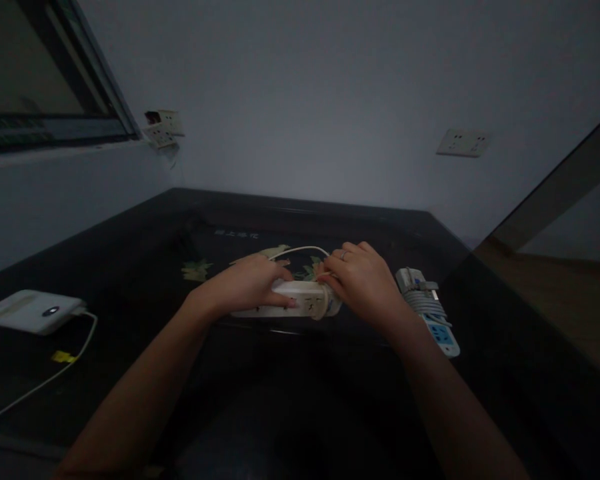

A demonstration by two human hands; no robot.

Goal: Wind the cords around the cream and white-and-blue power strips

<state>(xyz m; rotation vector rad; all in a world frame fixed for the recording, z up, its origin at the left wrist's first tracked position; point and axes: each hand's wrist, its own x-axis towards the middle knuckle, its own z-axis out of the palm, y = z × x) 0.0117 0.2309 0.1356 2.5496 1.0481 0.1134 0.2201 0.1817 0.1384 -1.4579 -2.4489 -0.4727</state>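
Observation:
A white power strip [300, 291] lies across the middle of the dark table, its sockets facing me. My left hand [247, 283] grips its left part, thumb along the front face and fingers behind. Over the strip's right end, my right hand [357, 277] pinches the white cord [305, 248], which arcs up between the hands. Some of the cord is wrapped round the strip near that end. The right fingertips are partly hidden behind the hand. To the right lies a second power strip [443, 337], blue and white, with its grey cord [427, 305] coiled around it.
On the left, a white box-shaped device [35, 310] has a cable [87, 340] plugged in, near a yellow tag [63, 357]. Wall sockets [463, 143] are at the right, and more sockets [167, 127] hang in the left corner by a window [45, 67]. The table [290, 387] is glossy black.

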